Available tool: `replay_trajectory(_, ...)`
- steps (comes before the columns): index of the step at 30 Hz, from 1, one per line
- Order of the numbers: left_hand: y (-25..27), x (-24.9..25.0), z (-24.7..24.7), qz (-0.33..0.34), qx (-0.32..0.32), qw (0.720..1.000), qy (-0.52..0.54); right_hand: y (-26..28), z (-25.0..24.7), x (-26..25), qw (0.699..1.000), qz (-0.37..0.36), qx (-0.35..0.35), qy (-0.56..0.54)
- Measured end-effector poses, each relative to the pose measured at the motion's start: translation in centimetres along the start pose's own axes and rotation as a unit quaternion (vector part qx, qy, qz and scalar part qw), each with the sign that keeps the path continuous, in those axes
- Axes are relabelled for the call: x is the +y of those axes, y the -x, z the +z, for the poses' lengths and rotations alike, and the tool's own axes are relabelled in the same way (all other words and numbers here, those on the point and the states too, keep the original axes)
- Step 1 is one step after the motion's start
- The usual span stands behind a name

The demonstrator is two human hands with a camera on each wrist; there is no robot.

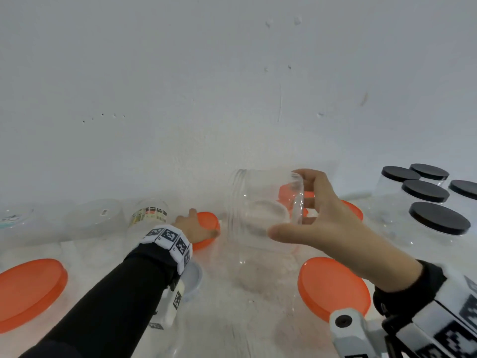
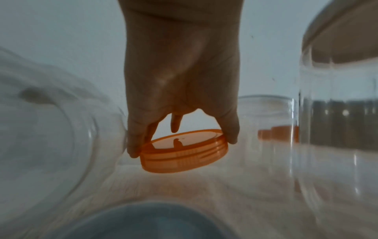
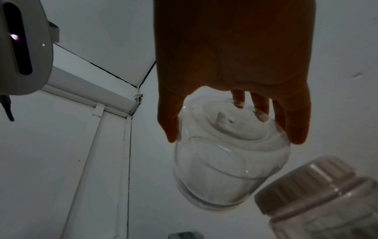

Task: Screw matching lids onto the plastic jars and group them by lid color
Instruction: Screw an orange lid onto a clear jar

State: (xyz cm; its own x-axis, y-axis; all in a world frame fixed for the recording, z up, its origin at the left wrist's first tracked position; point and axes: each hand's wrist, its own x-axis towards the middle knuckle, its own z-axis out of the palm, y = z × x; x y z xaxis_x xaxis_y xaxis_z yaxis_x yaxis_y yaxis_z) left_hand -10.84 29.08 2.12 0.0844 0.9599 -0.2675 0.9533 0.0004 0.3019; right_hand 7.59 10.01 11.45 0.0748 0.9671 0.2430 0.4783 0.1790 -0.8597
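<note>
The clear plastic jar (image 1: pixel 260 210), smooth-walled with a threaded neck, is held on its side above the tabletop (image 1: pixel 227 306) by the right hand (image 1: pixel 322 218), fingers and thumb curled round its base end. The left hand (image 1: pixel 192 227) grips a flat, ribbed-edged orange lid (image 2: pixel 184 152) by its rim, tilted just off the tabletop, left of the jar. Other round orange lids (image 1: pixel 333 288) lie flat nearby; one is cut off at the left edge. Black-lidded jars (image 1: pixel 423 192) cluster at far right. Clear jars at far left are faint and hard to trace.
</note>
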Motion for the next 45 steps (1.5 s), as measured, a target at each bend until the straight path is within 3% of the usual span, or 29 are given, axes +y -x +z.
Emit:
replay_trajectory(4, 1.6, -1.1, -2.6, 0.034, -0.053, 0.992, 0.105, 1.0, 1.1, -0.3, 0.997, -0.02, -0.06, -0.043)
replay_trajectory(9, 4.4, -2.5, -4.8, 0.045, 0.032, 0.967, 0.247, 2.6, 3.0, -0.5, 0.99, -0.015, -0.135, 0.022)
replay_trajectory(15, 8.1, -6.4, -6.5, 0.101, 0.049, 0.961, 0.254, 4.0, 6.0, 0.4, 0.97, 0.007, -0.198, 0.14)
replay_trajectory(22, 11.8, -9.0, -5.7, 0.123, 0.05, 0.962, 0.24, 3.2, 8.6, 2.7, 0.946, 0.064, -0.256, 0.189)
replay_trajectory(31, 14.3, -8.6, -3.7, 0.143, 0.025, 0.968, 0.203, 2.1, 10.7, 5.6, 0.958, 0.102, -0.225, 0.143)
replay_trajectory(38, 15.1, -8.2, -2.7, 0.156, 0.022, 0.971, 0.182, 2.3, 10.4, 7.1, 0.948, 0.149, -0.263, 0.104)
replay_trajectory(45, 15.7, -8.1, -1.1, 0.177, 0.0, 0.974, 0.143, 3.3, 10.5, 8.0, 0.938, 0.146, -0.303, 0.079)
